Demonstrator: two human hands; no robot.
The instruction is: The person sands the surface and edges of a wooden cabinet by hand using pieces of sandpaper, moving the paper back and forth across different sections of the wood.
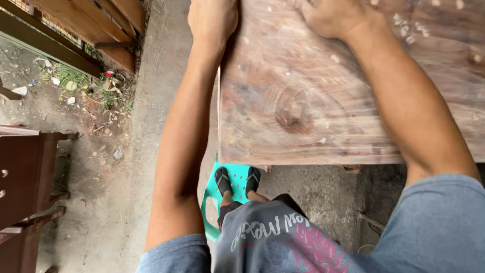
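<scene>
Pressing my right hand (pixel 336 17) flat at one o'clock on the slab (pixel 323 96), left hand (pixel 212 20) gripping its eleven o'clock edge; I'd keep weight even.

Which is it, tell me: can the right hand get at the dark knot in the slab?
Probably yes. The right hand lies flat on the wooden slab; the knot sits nearer the body, with only bare wood between them.

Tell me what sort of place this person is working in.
Probably an outdoor woodworking or furniture-making yard. Both hands, left hand and right hand, press on a big rough wooden slab; dark wooden furniture stands on a bare concrete floor, with stacked planks by littered dirt.
</scene>
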